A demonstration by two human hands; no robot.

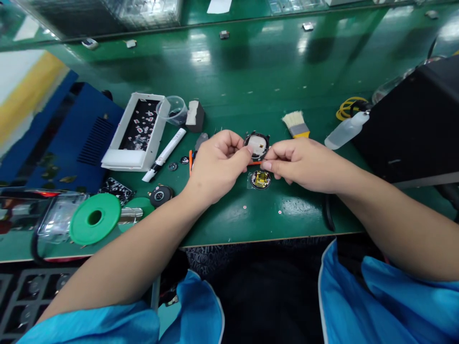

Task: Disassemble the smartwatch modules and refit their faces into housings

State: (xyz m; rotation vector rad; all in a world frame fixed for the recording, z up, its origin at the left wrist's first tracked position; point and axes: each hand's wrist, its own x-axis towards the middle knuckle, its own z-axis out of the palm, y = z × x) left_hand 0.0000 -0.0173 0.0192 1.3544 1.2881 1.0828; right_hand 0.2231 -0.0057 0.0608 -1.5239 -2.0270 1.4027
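My left hand [218, 162] is closed, its thumb and fingers gripping the left side of a round black watch case [257, 145]. The case's open side faces up and shows a pale inner part with a small brown patch. My right hand [301, 162] is pinched at the case's lower right edge. From its fingertips a thin orange tool [255, 163] runs left just under the case; its kind is hidden. Below the case, a round watch part [260, 179] with yellow tape lies on the green table, apart from both hands.
Left stand a white tray [155, 145] of small parts, a clear cup [175, 109], a marker [168, 150] and a green spool [96, 219]. A brush [297, 124], a squeeze bottle [347, 130] and a black box [412, 114] are right. The table edge [251, 241] is near me.
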